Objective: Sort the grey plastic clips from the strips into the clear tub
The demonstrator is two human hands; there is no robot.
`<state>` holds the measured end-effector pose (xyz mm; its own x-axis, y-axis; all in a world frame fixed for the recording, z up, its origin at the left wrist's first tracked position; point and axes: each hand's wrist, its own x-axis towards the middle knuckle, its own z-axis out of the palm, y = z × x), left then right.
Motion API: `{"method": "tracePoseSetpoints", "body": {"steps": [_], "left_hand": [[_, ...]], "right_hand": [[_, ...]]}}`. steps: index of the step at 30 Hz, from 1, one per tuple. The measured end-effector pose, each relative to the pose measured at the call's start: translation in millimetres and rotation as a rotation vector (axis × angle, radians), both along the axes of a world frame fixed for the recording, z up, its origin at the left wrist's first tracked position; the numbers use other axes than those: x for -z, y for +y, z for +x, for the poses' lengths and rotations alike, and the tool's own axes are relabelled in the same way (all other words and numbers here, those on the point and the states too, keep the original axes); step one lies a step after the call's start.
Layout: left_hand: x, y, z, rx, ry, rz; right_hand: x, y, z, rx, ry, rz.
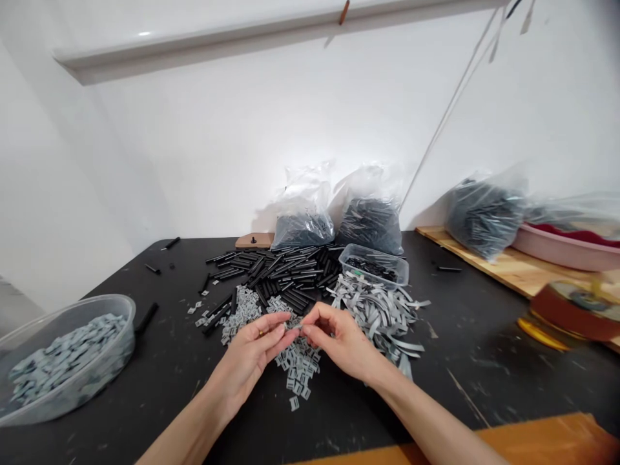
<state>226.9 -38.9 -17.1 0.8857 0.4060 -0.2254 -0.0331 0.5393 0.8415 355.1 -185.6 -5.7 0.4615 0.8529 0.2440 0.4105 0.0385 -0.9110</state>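
My left hand and my right hand meet above the middle of the black table, with thumbs and fingertips pinched together. Between the fingertips is a small light piece, mostly hidden; it looks like one of the grey plastic clips. Below and around the hands lies a pile of small grey plastic clips. Just beyond it, black tubes are heaped up. To the right of my right hand spreads a tangle of grey strips.
A clear tub of grey pieces stands at left. Behind the pile are a shallow clear box and two plastic bags of black parts. At right, a tape roll, a wooden board, another bag and a pink basin.
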Motion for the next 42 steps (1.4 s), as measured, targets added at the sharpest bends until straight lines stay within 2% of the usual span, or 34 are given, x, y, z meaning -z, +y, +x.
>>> {"method": "tracePoseSetpoints", "body": {"steps": [6,14,22,42], "left_hand": [[3.7,1.8,-5.2,0.1,-0.026,0.115],[-1.0,0.4,-4.2,0.08,-0.017,0.028],[-1.0,-2.3,-4.8,0.083,-0.005,0.007],[1.5,-3.1,-3.0,0.081,-0.008,0.055]], "right_hand": [[3.3,2.6,0.6,-0.007,0.077,0.051],[2.3,3.4,4.2,-0.017,0.302,0.132],[1.4,4.1,1.9,-0.02,0.429,0.151],[1.4,5.0,-0.6,-0.03,0.477,0.133]]}}
